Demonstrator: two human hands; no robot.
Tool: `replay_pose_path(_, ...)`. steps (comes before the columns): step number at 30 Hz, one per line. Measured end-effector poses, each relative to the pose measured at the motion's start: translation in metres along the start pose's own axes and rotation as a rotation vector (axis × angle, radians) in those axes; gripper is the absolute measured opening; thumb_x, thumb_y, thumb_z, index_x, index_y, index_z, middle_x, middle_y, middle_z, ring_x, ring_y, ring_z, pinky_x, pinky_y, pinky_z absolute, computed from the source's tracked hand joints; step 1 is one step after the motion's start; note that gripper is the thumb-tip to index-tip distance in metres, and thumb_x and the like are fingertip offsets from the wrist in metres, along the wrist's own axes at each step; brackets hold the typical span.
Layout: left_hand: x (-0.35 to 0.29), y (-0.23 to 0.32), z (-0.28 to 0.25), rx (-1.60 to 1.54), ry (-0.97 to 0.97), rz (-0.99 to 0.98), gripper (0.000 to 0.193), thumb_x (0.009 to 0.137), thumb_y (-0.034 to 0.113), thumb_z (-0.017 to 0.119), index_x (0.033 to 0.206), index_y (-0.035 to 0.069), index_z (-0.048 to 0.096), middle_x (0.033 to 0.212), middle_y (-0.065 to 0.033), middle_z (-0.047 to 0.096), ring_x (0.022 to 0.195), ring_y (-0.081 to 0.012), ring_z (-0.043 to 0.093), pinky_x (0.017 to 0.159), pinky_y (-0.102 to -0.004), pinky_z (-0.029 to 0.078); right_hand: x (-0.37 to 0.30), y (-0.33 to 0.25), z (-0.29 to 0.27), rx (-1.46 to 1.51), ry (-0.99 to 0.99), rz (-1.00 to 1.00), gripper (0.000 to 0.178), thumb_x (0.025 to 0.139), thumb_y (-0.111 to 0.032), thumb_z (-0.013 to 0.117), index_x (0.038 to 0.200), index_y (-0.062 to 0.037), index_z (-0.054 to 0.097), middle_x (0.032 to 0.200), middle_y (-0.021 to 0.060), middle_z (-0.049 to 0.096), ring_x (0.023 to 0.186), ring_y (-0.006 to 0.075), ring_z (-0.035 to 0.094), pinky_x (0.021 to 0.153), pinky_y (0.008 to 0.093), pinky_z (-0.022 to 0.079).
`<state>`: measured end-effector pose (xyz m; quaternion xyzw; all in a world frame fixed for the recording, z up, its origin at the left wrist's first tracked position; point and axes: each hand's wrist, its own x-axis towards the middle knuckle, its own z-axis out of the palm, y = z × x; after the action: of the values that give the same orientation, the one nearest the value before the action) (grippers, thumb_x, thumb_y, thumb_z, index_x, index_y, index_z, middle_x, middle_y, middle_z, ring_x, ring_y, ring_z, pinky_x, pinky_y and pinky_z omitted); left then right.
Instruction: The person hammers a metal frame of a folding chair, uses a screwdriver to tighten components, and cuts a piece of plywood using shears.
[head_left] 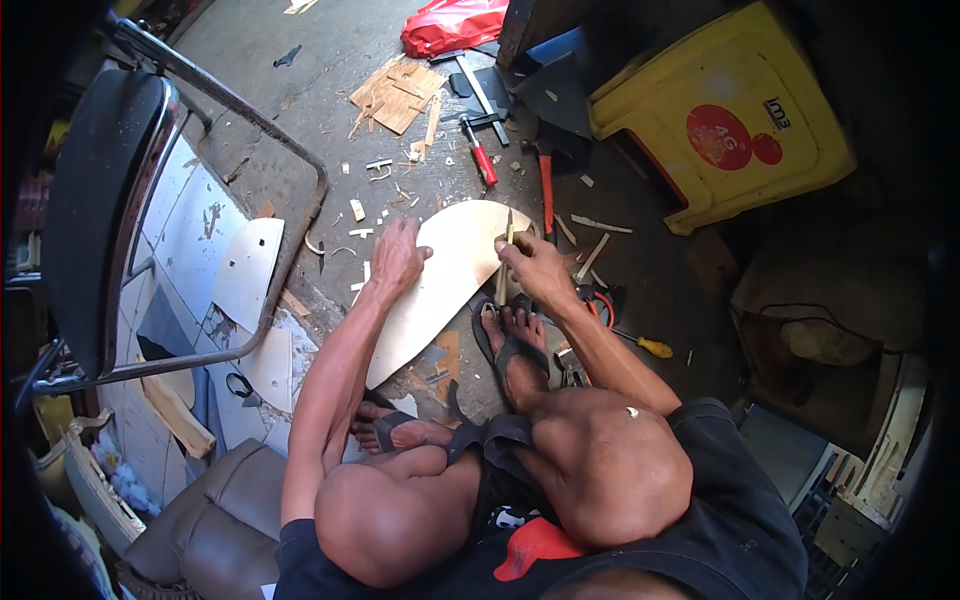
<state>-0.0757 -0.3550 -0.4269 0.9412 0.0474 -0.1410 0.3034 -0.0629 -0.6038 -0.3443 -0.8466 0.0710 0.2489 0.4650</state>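
A pale, rounded plywood board (pixel 445 270) lies in front of my feet, curved at its far end and narrowing toward me. My left hand (pixel 400 258) is at its left edge, fingers bent over the rim and thumb on the top face. Over the board's right edge, my right hand (pixel 532 266) pinches a slim yellowish pencil-like stick (pixel 503 283). Its dark, thin tip points away from me. Whether the tip touches the board I cannot tell.
A red-handled hammer (pixel 546 190), a bar clamp (pixel 480 155) and wood scraps (pixel 400 95) lie beyond the board. A yellow plastic stool (pixel 640 110) is at the far right, a metal-framed chair (pixel 250 110) at left. A yellow-handled screwdriver (pixel 655 347) lies right of my forearm.
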Motion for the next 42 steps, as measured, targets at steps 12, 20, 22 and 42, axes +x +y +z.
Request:
replay_pose_path(12,-0.060,0.085,-0.017,-0.683,-0.231,-0.101,0.045,0.096,0.023,0.064,0.135,0.003,0.054,0.110,-0.0233,0.070,0.093,-0.0388,0.070,0.083,-0.0420,0.054,0.003,0.005,0.028,0.212,-0.151,0.069,0.044,0.098,-0.040,0.060,0.101,0.0030,0.070,0.082,0.0120,0.073,0.076,0.0183,0.073,0.068,0.0337,0.055)
replay_pose_path(20,-0.087,0.032,0.002,-0.057,-0.155,-0.216,0.030,0.099,0.030,0.052,0.108,0.002,0.057,0.082,-0.0337,0.066,0.084,-0.0524,0.065,0.077,-0.0593,0.049,0.050,0.052,0.009,-0.183,0.244,-0.157,0.032,0.094,-0.025,0.056,0.108,0.0009,0.069,0.104,0.0294,0.068,0.099,0.0453,0.067,0.090,0.0495,0.052)
replay_pose_path(22,-0.086,0.047,-0.009,0.029,-0.151,-0.254,0.031,0.099,0.033,0.053,0.105,0.003,0.059,0.081,-0.0334,0.066,0.082,-0.0527,0.065,0.075,-0.0600,0.048,0.065,0.068,-0.002,-0.306,0.390,-0.217,0.031,0.090,-0.022,0.063,0.111,0.0002,0.066,0.106,0.0271,0.064,0.101,0.0452,0.063,0.090,0.0522,0.051)
replay_pose_path(42,-0.064,0.031,0.019,0.147,-0.070,-0.224,0.024,0.099,0.026,0.053,0.101,0.002,0.058,0.089,-0.0247,0.070,0.084,-0.0452,0.069,0.071,-0.0565,0.050,0.085,0.077,-0.008,-0.386,0.371,-0.144,0.031,0.086,-0.006,0.065,0.117,-0.0096,0.061,0.113,0.0213,0.057,0.102,0.0443,0.062,0.088,0.0522,0.051)
